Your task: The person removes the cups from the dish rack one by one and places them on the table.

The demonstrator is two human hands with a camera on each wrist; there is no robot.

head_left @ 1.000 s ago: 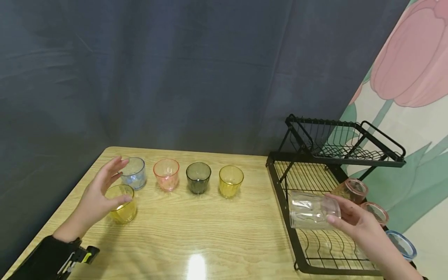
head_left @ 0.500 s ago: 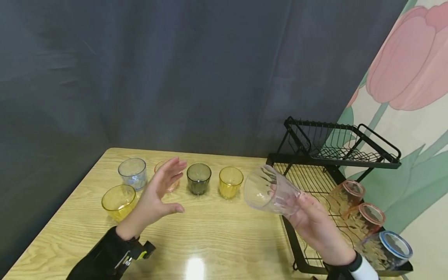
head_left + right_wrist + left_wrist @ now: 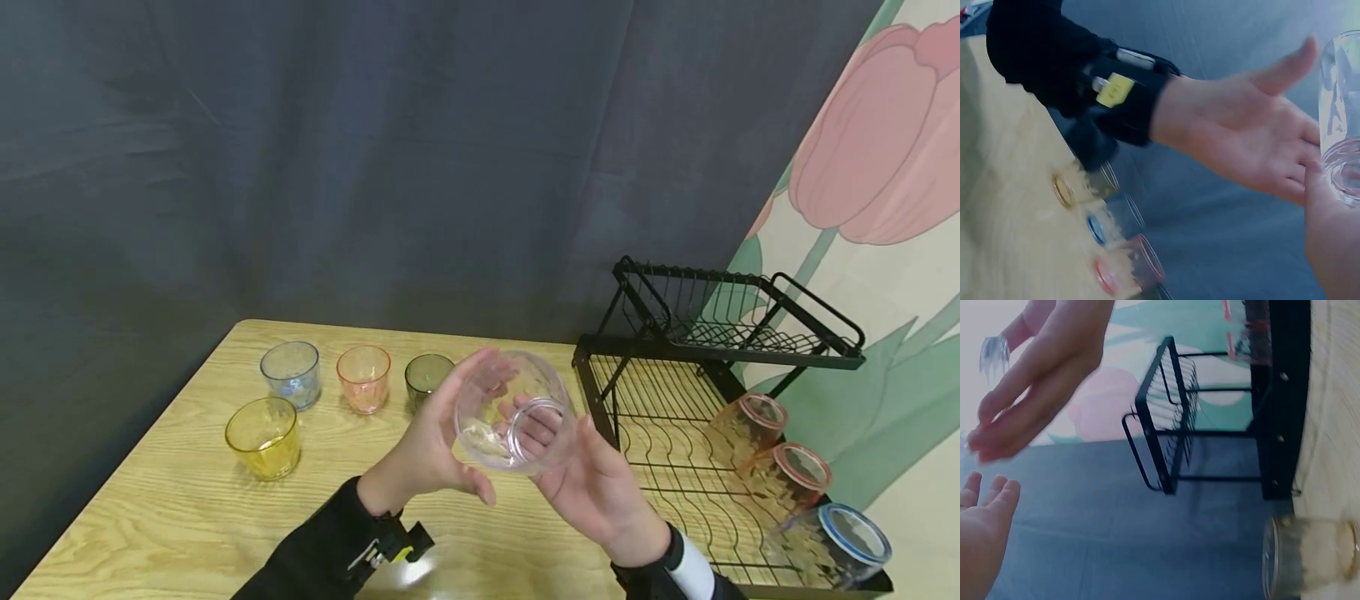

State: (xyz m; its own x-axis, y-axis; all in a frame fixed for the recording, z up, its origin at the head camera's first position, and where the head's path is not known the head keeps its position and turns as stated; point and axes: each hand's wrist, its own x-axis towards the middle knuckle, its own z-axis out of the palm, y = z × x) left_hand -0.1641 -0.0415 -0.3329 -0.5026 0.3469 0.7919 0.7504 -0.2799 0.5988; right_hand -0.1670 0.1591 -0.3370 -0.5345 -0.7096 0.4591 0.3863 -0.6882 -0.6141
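Observation:
A clear glass tumbler (image 3: 517, 408) is held up over the table by my right hand (image 3: 603, 492), its wide mouth tilted towards the head camera. The fingers of that hand show through the glass, behind its base. My left hand (image 3: 423, 458) is at the tumbler's left side, thumb spread and fingers extended, overlapping the rim in the head view. From the right wrist, the left palm (image 3: 1235, 134) faces the tumbler (image 3: 1341, 94) with its fingers straight.
On the table stand a yellow glass (image 3: 262, 437), a blue glass (image 3: 291, 375), a pink glass (image 3: 363, 379) and a partly hidden grey glass (image 3: 427, 375). A black two-tier dish rack (image 3: 600, 392) at right holds upturned pink glasses (image 3: 801, 467) and a blue-rimmed glass (image 3: 855, 537).
My right hand has carried the clear tumbler left from over the rack, turning its mouth towards the head camera. My left hand has moved right, from the front yellow glass to the tumbler.

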